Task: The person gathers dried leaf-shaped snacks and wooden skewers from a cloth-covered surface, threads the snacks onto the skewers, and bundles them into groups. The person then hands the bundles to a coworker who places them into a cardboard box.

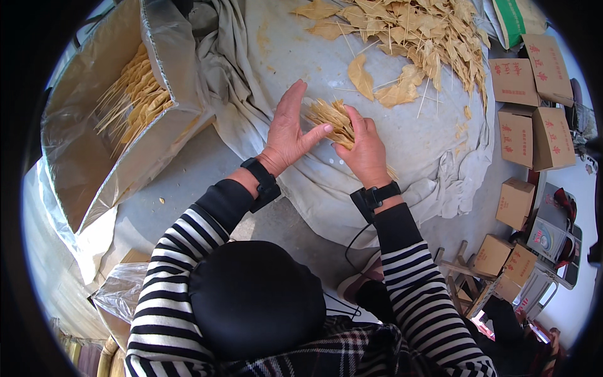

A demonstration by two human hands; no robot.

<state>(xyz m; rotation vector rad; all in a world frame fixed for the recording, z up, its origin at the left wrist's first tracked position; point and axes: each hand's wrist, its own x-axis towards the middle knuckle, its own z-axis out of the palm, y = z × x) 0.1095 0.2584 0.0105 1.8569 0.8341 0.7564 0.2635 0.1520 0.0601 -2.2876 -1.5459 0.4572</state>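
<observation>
My right hand is closed around a bundle of flat, yellowish-brown dried pieces on thin sticks, with some stick ends showing below by the wrist. My left hand is held up at the bundle's left side, palm towards it, fingers extended and the thumb at its near edge. Whether the thumb presses on the bundle I cannot tell. Beyond the hands, a large heap of similar pieces on sticks lies on a pale cloth, with a few loose ones at its near edge.
At the left stands a plastic-lined cardboard box with more pieces on sticks inside. Several printed cartons line the right side, near a wooden stool. A smaller box with plastic is at the lower left. Crumpled cloth lies beside the large box.
</observation>
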